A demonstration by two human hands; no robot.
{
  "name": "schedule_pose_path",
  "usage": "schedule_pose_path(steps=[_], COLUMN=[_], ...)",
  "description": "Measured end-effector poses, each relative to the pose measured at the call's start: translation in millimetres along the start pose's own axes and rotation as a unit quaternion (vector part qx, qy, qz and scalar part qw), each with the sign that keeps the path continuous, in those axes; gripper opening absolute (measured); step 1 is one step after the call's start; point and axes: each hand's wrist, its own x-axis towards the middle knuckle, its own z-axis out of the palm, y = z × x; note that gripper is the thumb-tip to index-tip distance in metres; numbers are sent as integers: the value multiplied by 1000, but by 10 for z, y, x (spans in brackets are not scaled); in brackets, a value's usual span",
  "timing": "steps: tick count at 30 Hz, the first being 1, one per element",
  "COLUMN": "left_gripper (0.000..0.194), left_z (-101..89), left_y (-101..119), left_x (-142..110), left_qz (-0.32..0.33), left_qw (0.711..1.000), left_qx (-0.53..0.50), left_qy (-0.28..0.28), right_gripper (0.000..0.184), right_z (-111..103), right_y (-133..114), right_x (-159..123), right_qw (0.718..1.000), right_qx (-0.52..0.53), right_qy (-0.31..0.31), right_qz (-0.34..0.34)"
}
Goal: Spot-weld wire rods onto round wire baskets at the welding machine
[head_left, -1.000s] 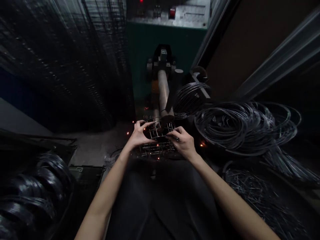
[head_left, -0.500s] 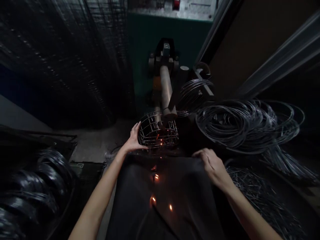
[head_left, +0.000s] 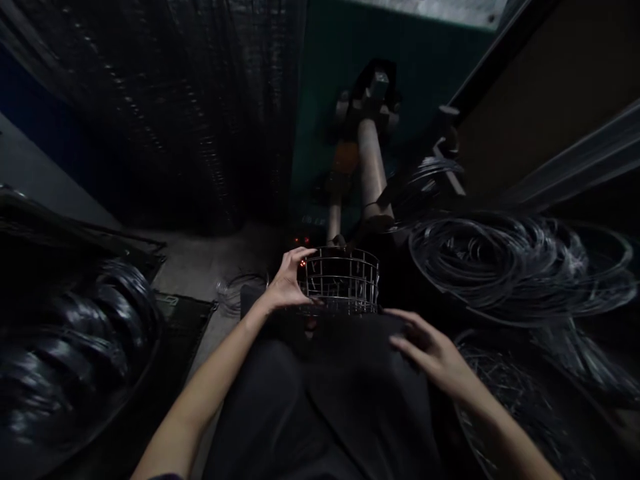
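A round wire basket frame (head_left: 343, 277) made of thin metal rods sits in front of me, just below the machine's bars. My left hand (head_left: 290, 283) grips its left side, thumb low and fingers along the upper rim. Close to the frame's lower right, my right hand (head_left: 425, 343) is open with fingers apart and nothing in it. Above the frame, a thick round metal bar (head_left: 371, 167) juts from the welding machine (head_left: 325, 87), with a thinner bar (head_left: 335, 220) beside it. A dark cloth (head_left: 345, 373) covers my lap.
Large loops of wire (head_left: 500, 267) are piled on the right, above a container of short wire pieces (head_left: 510, 380). Shiny wire coils (head_left: 90, 340) fill the lower left. A dark strip curtain (head_left: 200, 100) hangs at the upper left.
The wire frame has come down off the machine's bars toward me, held by my left hand. My right hand has opened and moved nearer it. The bright sparks over my lap are gone.
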Motion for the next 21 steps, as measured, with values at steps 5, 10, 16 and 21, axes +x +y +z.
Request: schedule_pose_path(steps=[5, 10, 16, 21], left_gripper=[80, 79, 81, 80], left_z=[-36, 16, 97, 118], left_y=[318, 330, 366, 448], left_x=[109, 172, 107, 24], left_qz=[41, 73, 44, 19], left_qw=[981, 971, 978, 984], left_qx=[160, 204, 181, 160], left_qy=[-98, -105, -94, -72], right_gripper=[27, 28, 32, 32], right_z=[150, 338, 389, 328], right_y=[-560, -422, -273, -205], right_x=[558, 710, 581, 516], right_qw=[987, 950, 852, 833], right_qx=[-8, -278, -460, -445], right_qy=[-153, -55, -19, 20], right_qz=[52, -134, -248, -327])
